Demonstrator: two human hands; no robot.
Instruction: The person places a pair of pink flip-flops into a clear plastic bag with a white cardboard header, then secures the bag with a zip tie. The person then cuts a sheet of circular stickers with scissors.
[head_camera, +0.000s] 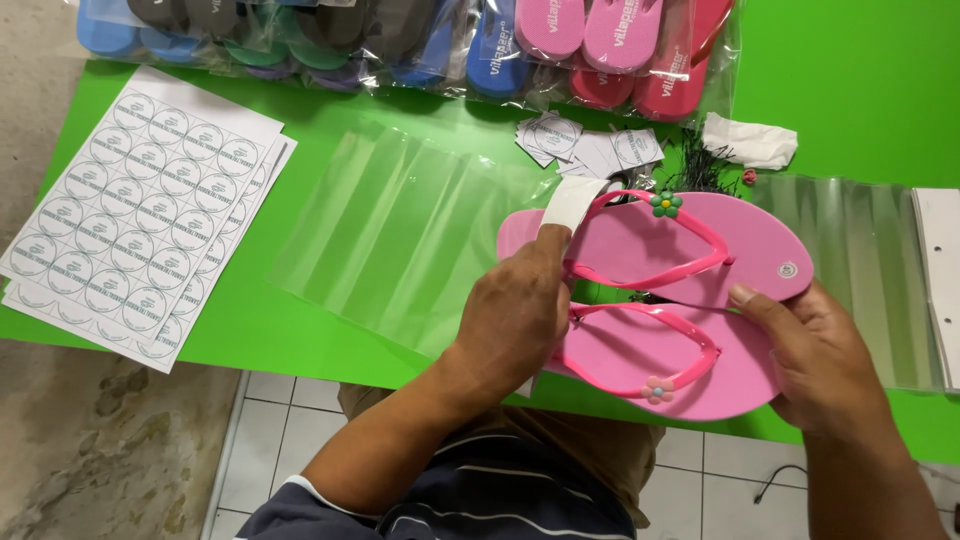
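My left hand (515, 310), knuckles up, is curling its fingers (548, 248) around a white paper tag (572, 204) at the toe of a pair of pink foam flip-flops (690, 290). My right hand (815, 350) is gripping the pair's heel edge, thumb on top, above the green worktop (300, 330) and a clear plastic bag (400, 230).

A bright green table (860, 90) fills most of the view, lit evenly by soft, flat light with only faint shadows. Its near edge runs across the lower part of the picture. Below that edge, toward the middle, lies a floor of pale square tiles (270, 450) with dark grout lines. Left of the tiles and under the table's left corner spreads rough, stained grey concrete (100, 450); the same concrete shows beyond the table's left end, at the top.
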